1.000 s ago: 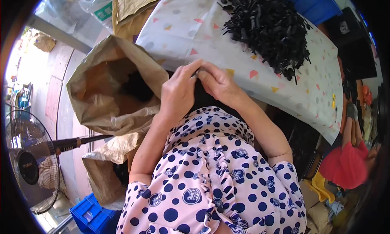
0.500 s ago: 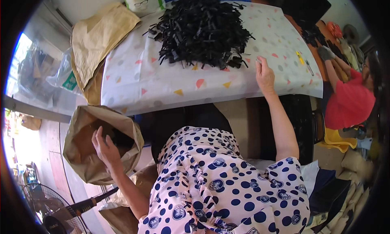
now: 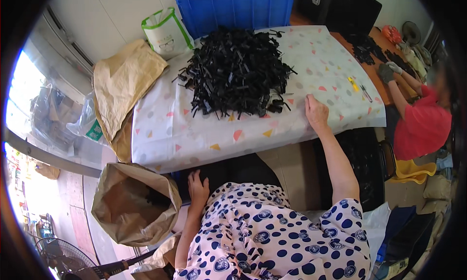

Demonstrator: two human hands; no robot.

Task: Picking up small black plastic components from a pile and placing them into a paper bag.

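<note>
A heap of small black plastic parts with thin stems lies on the table, which has a white patterned cover. To the right of the heap, my right hand rests at the near part of the cover with its fingers closed; whatever they may hold is hidden. My left hand lies on my dark-trousered thigh, fingers stretched out and nothing in them. Left of it stands an open brown paper sack, with dark contents partly showing inside.
Behind the heap are a blue crate and a white-green bag. Folded brown paper hangs over the left edge. A yellow cutter lies at right, near a gloved co-worker in a red shirt. A fan stands lower left.
My left hand has moved right, from over the sack's mouth onto my thigh. My right hand stays by the heap, fingers still closed. The view has tilted up, showing more of the crate.
</note>
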